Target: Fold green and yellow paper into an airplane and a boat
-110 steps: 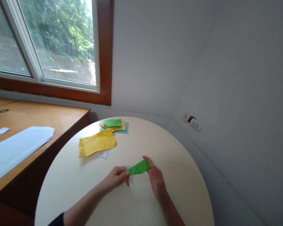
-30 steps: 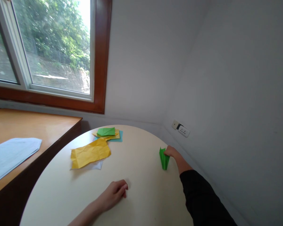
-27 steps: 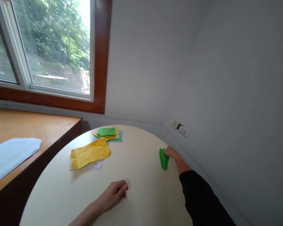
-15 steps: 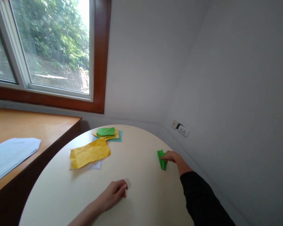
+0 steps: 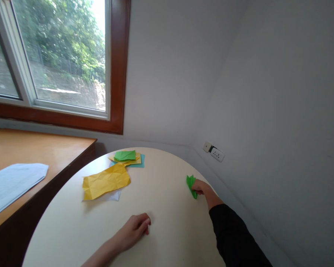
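Observation:
Near the table's right edge, my right hand [image 5: 199, 186] is closed on a piece of green folded paper [image 5: 190, 181]. The paper's pointed, creased end sticks out beyond the fingers, and part of it is hidden behind them. Lower down, my left hand [image 5: 137, 227] rests on the white round table [image 5: 167, 200] with its fingers curled in and nothing visible in them. Up and to its left lies a creased yellow paper sheet [image 5: 107, 181], partly over a white paper [image 5: 115, 195].
Behind the yellow sheet is a small stack of papers, with a green piece [image 5: 124, 155] on top and a blue one [image 5: 141, 161] below. On the left stands a wooden desk [image 5: 58, 146] with a pale folded sheet [image 5: 16, 185]. A wall socket [image 5: 217, 154] sits beyond the table.
My right hand has closed further over the green folded paper, whose end now looks more fanned out. My left hand has stayed in place.

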{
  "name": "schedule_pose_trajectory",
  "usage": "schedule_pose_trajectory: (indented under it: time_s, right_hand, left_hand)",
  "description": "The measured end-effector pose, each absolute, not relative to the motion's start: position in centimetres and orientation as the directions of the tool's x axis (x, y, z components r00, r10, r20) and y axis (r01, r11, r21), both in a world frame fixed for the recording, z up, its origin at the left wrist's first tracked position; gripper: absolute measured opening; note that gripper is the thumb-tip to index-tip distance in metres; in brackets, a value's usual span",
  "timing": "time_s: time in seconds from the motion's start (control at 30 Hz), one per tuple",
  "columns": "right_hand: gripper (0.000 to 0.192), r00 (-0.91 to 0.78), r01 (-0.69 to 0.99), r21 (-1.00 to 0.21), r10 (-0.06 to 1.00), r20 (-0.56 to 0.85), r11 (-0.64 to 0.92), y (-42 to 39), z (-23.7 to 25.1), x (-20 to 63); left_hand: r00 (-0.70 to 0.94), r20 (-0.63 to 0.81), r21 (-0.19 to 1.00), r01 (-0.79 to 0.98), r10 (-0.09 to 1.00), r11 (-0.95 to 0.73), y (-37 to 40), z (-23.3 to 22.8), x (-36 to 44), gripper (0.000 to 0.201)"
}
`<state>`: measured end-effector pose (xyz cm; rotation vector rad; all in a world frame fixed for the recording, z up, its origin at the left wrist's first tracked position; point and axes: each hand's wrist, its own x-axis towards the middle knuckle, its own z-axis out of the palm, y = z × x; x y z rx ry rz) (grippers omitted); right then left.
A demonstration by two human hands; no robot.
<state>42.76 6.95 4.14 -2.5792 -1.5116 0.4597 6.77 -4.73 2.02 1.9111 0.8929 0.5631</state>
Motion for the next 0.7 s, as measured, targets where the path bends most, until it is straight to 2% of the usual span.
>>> schedule_pose_trajectory:
  time_s: [0.13,0.5,0.7]
  right_hand:
    - [0.032,0.461,0.827,-0.187,0.830,-0.313,-0.530,7.2,3.4,42.2]
    - [0.031,0.588,0.781,-0.153,0.796,-0.146,-0.605,6.8,1.1,41.7]
    - [0.030,0.632,0.748,-0.161,0.765,-0.122,-0.644,7.0,0.5,41.4]
  left_hand:
    - [0.634,0.026,0.880,0.353,0.773,-0.319,-4.6,1.9,6.7,0.042]
    - [0.629,0.014,0.881,0.359,0.777,-0.307,-4.5,1.4,6.9,0.042]
    - [0.627,0.010,0.876,0.371,0.779,-0.310,-4.4,1.5,7.0,0.041]
